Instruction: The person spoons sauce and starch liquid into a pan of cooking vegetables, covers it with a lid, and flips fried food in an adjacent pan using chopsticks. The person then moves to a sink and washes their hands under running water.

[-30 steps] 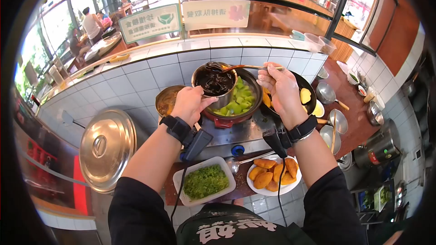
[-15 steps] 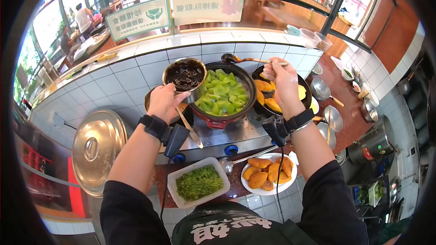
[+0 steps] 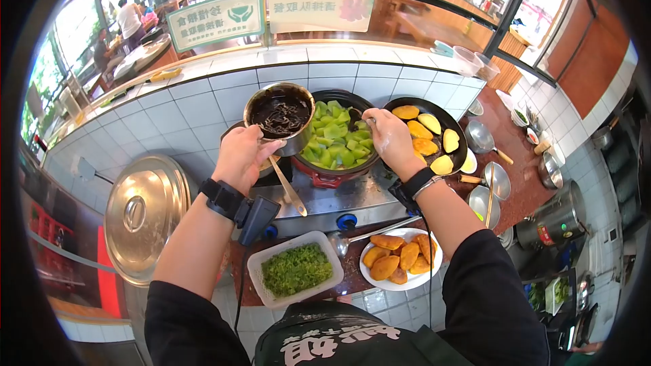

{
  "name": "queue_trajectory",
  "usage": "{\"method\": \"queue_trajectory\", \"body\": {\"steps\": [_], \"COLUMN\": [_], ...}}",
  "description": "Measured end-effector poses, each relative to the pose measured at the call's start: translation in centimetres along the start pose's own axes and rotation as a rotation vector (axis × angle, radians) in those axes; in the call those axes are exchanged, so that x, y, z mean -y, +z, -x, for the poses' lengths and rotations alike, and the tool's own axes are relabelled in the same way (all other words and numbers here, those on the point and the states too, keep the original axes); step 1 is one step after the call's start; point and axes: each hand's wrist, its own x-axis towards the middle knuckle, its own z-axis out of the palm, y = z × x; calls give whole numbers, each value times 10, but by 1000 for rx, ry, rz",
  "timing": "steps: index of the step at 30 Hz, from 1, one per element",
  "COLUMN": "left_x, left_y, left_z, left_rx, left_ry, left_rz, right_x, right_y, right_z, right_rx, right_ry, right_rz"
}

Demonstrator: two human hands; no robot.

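Green vegetable chunks [image 3: 331, 141] seem mid-stir, my right fingers [image 3: 375, 117] pinching the spoon [image 3: 354, 117], my left fingers [image 3: 251, 135] gripping the dark-sauced saucepan [image 3: 296, 145], whose next move calls for level handling.

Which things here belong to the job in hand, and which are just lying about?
Job:
metal pot of dark liquid, in the left hand
spoon, in the right hand
red pot of green pieces

Apparently lying about:
plate of browned pieces
tub of chopped greens
large metal lid

restaurant kitchen, red pot [image 3: 326, 179] on steel stove [image 3: 322, 207], queue sign [image 3: 320, 10], dining area [image 3: 144, 54] beyond
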Motion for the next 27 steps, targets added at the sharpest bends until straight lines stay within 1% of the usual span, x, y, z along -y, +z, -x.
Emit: {"method": "queue_trajectory", "body": {"steps": [18,24,27], "left_x": [1,8,8], "left_y": [2,-1,1], "left_z": [16,13,14], "left_rx": [4,2,-13], "left_ry": [-23,-22,-31], "left_rz": [-30,-43,-52], "right_x": [7,4,4], "right_y": [-18,-18,-21], "right_z": [0,2,3], "right_rx": [-79,-122,-139], "right_ry": [-70,-1,68], "right_rz": [-37,-60,-108]}}
